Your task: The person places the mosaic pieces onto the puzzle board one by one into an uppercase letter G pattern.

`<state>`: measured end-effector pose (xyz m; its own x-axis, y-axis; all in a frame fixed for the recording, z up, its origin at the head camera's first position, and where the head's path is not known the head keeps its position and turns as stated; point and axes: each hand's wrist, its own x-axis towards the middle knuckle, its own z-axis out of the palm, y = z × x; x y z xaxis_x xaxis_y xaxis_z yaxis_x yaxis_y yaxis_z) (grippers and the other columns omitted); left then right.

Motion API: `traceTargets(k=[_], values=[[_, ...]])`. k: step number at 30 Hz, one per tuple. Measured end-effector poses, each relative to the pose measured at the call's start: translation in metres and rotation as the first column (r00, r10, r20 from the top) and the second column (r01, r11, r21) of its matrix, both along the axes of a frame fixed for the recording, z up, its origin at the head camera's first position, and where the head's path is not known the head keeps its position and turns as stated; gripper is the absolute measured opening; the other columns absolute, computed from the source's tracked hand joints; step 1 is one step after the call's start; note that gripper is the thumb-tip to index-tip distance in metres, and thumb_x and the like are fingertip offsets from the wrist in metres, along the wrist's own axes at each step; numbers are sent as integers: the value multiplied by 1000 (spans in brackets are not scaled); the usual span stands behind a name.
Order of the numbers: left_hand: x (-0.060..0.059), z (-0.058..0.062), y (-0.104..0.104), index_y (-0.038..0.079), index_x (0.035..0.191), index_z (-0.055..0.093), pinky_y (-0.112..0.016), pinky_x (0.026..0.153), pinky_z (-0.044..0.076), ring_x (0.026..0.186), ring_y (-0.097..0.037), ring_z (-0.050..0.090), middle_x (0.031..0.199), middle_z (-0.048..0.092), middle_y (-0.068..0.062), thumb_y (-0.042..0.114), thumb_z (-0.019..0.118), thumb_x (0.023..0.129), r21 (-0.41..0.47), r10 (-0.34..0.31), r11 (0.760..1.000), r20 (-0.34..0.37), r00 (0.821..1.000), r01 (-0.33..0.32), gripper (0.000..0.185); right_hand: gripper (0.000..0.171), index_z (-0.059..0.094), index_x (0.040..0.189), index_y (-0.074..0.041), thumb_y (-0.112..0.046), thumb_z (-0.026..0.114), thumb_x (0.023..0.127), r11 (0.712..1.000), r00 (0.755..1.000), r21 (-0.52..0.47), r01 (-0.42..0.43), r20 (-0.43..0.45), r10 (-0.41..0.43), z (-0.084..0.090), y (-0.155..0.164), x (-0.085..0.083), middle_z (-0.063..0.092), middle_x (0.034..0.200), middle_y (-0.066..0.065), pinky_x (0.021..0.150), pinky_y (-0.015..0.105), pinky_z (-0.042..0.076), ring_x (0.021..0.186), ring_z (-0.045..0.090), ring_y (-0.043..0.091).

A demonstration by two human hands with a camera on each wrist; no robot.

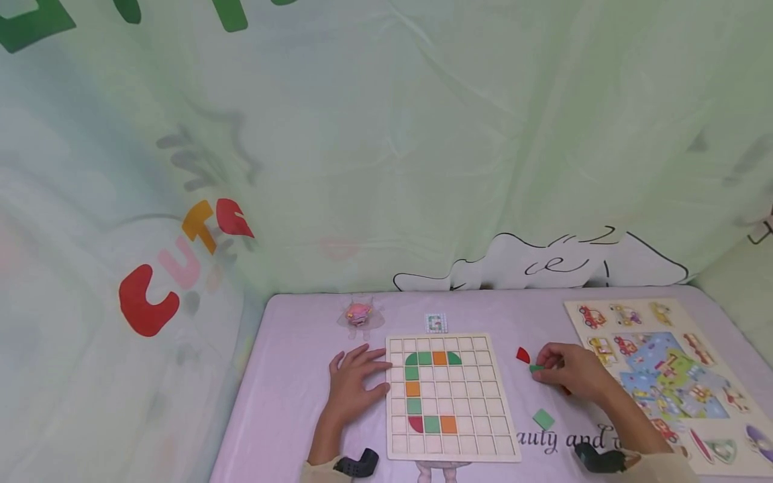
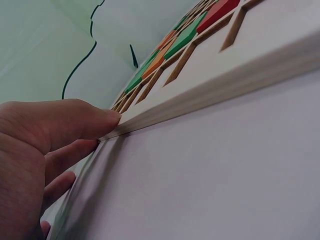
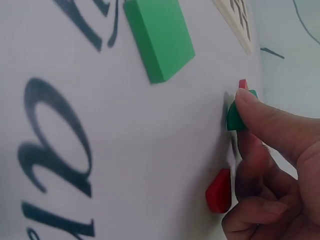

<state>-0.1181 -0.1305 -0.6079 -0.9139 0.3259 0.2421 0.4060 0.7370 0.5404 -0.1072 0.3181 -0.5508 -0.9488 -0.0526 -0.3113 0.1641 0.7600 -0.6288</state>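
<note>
A wooden grid board (image 1: pixel 465 389) lies on the table, with green, orange and red blocks set in some cells along its top, left column and lower row. My left hand (image 1: pixel 355 387) rests at the board's left edge, thumb and fingertips touching its side, fingers spread. To the right of the board, my right hand (image 1: pixel 574 369) pinches a green block with a curved edge (image 3: pixel 233 118) between thumb and fingers, close over the table. One red quarter-round block (image 1: pixel 523 355) lies just beyond it. Another red block (image 3: pixel 218 192) sits under the curled fingers, mostly hidden in the head view.
A green square block (image 1: pixel 543 420) lies nearer me, right of the board. Behind the board is a small pattern card (image 1: pixel 435 323), with a pink figure (image 1: pixel 359 314) to its left. A picture puzzle board (image 1: pixel 670 376) covers the table's right side, partly under my right forearm.
</note>
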Motion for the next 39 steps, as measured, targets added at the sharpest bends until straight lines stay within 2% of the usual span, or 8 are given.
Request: traceTargets(k=[6, 11, 18, 20, 26, 34, 39], values=[[0, 0, 0, 33, 117, 76, -64, 113, 17, 143, -25, 47, 140, 65, 12, 36, 78, 81, 4, -6, 1000, -4, 1000, 6, 36, 20, 69, 94, -16, -27, 82, 84, 998, 998, -47, -31, -49, 28, 4, -10, 6, 63, 87, 1, 63, 25, 42, 79, 52, 16], [1, 1, 0, 33, 117, 76, -64, 113, 17, 143, -26, 46, 140, 65, 10, 35, 77, 82, 3, -3, 1000, 5, 1000, 3, 36, 16, 69, 95, -16, -26, 79, 87, 990, 997, -121, -67, -55, 61, 7, -23, 12, 62, 85, 1, 66, 24, 42, 78, 53, 13], [2, 4, 1, 31, 117, 76, -65, 114, 17, 143, -27, 47, 140, 65, 8, 33, 77, 82, 15, -5, 1000, 12, 1000, 5, 35, 18, 66, 99, -6, -20, 74, 91, 937, 986, -312, -155, 17, 168, 6, -38, 18, 66, 82, 8, 57, 27, 52, 67, 63, 17], [2, 4, 1, 31, 117, 76, -65, 114, 17, 143, -28, 47, 139, 66, 8, 33, 77, 82, 16, -4, 1000, 11, 1000, 4, 35, 19, 67, 101, -6, -20, 76, 90, 929, 980, -322, -182, 14, 197, 4, -43, 19, 66, 84, 7, 60, 26, 52, 69, 63, 16], [1, 2, 1, 32, 117, 76, -65, 114, 16, 143, -26, 47, 140, 65, 10, 34, 77, 82, 6, 1, 1000, 7, 1000, -1, 35, 29, 67, 103, -12, -25, 84, 83, 933, 975, -287, -215, -13, 221, -2, -58, 21, 66, 91, 2, 72, 21, 51, 79, 61, 12], [0, -1, 1, 34, 117, 76, -65, 114, 16, 144, -26, 46, 140, 64, 11, 34, 78, 82, 3, -2, 1000, 2, 1000, 2, 35, 17, 72, 100, -11, -20, 79, 87, 890, 956, -370, -268, 16, 295, 0, -77, 27, 70, 86, 1, 70, 21, 52, 75, 64, 12], [0, -1, 0, 34, 117, 76, -65, 114, 16, 144, -25, 46, 140, 64, 12, 33, 78, 81, -1, 2, 1000, 4, 1000, -2, 36, 17, 75, 103, -10, -15, 78, 87, 876, 954, -407, -260, 34, 299, 0, -86, 28, 71, 87, 1, 68, 20, 54, 73, 65, 11]])
